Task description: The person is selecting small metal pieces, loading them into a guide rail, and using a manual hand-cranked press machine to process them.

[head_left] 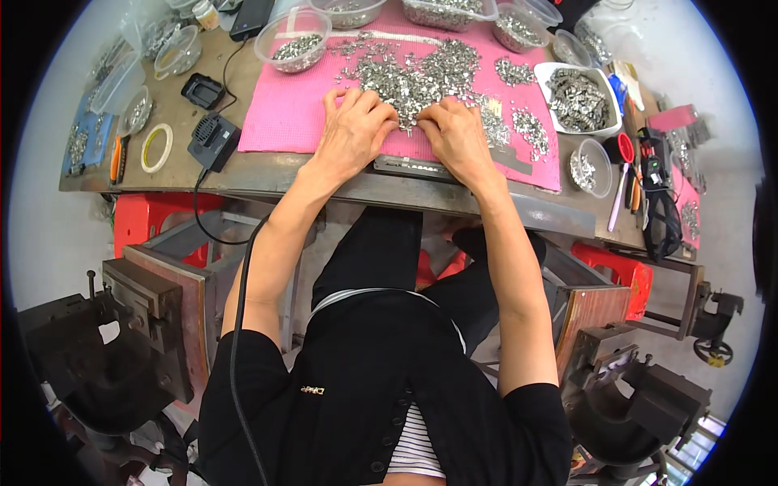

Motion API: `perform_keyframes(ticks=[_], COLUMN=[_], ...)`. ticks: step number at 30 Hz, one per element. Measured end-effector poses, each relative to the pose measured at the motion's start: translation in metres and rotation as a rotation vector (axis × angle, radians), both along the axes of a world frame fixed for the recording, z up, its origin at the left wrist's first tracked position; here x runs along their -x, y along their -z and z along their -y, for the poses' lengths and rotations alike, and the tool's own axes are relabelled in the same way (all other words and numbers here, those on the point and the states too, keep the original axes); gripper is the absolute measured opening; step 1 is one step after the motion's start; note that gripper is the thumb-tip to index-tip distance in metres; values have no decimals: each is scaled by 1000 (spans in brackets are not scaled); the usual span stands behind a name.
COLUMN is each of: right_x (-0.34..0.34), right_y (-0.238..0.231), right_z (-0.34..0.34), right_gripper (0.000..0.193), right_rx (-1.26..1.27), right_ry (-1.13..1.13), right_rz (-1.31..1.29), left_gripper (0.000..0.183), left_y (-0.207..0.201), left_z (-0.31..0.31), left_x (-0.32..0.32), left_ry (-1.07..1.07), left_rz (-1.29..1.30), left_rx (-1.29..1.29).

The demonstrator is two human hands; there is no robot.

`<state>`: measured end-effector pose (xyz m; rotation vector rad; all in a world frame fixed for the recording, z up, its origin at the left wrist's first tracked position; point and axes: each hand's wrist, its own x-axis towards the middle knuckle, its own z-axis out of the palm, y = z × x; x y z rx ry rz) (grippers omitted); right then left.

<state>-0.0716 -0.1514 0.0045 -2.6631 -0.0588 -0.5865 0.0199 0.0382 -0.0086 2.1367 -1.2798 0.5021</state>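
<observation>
On a pink mat (279,113) lies a spread heap of small silvery metal pieces (421,77). At the near edge of this heap, my left hand (355,130) is closed, thumb and fingertips brought together. Across a small gap, my right hand (455,136) is pinched likewise, its fingertips close to the loose pieces. What either pinch holds is too small to make out. Below and between my hands, a dark flat bar-shaped tool (413,168) lies along the table's front edge, partly covered by my right hand.
Clear plastic tubs (293,40) of metal pieces line the back. A white tray (578,99) of larger parts and a small round tub (590,168) stand right. At left are a black charger (214,142) with a cord and a tape roll (156,148). Vises (138,340) flank me below.
</observation>
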Motion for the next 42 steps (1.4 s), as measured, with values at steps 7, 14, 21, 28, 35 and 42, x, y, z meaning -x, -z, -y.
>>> perform_keyframes(ticks=[7, 14, 21, 28, 35, 42], right_x=[8, 40, 77, 77, 78, 90], right_y=[0, -23, -15, -5, -3, -7], right_z=[-2, -3, -11, -13, -18, -6], right_gripper=[8, 11, 7, 9, 13, 12], right_rx=[39, -453, -473, -348, -205, -445], right_ry=[-4, 60, 4, -25, -49, 88], right_rz=[-6, -100, -8, 103, 189, 186], left_gripper=[10, 9, 7, 7, 7, 4], left_y=[-3, 0, -10, -4, -3, -12], left_z=[-8, -5, -6, -11, -12, -10], left_x=[-2, -5, -2, 6, 11, 20], left_ry=[52, 64, 28, -9, -40, 18], left_rz=[-107, -81, -25, -82, -47, -210], left_rx=[11, -20, -1, -18, 17, 106])
